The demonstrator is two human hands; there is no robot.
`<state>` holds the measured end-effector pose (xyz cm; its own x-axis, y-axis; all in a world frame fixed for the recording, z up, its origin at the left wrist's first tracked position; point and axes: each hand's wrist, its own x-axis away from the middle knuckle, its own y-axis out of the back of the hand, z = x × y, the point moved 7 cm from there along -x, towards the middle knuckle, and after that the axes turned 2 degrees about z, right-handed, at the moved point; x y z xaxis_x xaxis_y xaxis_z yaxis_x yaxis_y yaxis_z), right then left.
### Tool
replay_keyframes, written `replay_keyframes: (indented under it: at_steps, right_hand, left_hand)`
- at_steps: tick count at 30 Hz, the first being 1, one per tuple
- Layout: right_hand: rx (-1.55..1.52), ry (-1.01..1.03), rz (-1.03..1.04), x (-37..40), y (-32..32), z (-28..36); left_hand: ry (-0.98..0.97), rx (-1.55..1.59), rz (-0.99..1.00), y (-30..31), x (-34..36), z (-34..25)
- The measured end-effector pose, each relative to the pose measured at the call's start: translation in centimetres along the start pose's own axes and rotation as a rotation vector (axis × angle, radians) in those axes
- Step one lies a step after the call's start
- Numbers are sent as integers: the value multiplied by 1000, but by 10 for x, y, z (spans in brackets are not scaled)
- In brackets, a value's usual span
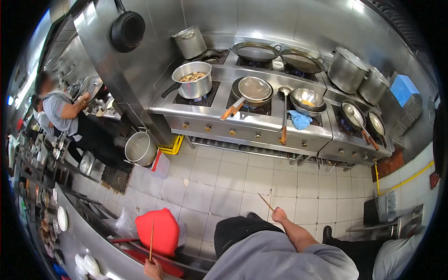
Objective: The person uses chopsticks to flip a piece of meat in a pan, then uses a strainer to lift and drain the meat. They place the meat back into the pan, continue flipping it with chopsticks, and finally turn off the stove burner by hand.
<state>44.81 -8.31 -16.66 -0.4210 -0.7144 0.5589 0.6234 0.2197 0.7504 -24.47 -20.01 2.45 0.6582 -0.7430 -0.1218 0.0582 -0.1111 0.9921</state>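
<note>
My right hand [279, 214], in front of my body over the tiled floor, is closed round a thin wooden stick [266, 201] that points up and left. At the lower left, my left hand [153, 269] grips another thin wooden stick [151, 240], held upright in front of a red cover [161, 228]. Both hands are well away from the stove [224, 123]. On it stand a pot of food [192, 79], a strainer over a pan [254, 88] and a bowl-shaped strainer with food [308, 99], beside a blue cloth [300, 120].
A person in grey [65, 112] stands at the far left. Another person's grey sleeve [396, 256] shows at the lower right. A large pot [140, 148] sits near the stove's left end. A steel counter [84, 238] with white plates [91, 265] lies at lower left.
</note>
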Motion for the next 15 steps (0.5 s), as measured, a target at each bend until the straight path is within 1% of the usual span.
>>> replay_keyframes:
  at_steps: [2,3,5,8,12,15]
  right_hand:
    - [15,28,30,0,-2,2]
    - [37,43,49,0,-3,3]
    - [44,63,53,2,-5,2]
    - [79,47,112,3,-15,-16]
    - [141,66,165,9,-21,-43]
    - [118,20,178,10,-25,-62]
  left_hand:
    - [-15,40,7,20,6,-14]
    - [-15,45,7,21,6,-16]
    - [-8,70,26,18,6,-14]
    - [-36,13,11,-9,-2,7]
    - [-10,43,32,-12,-1,6]
    - [-6,-13,48,-7,-1,4]
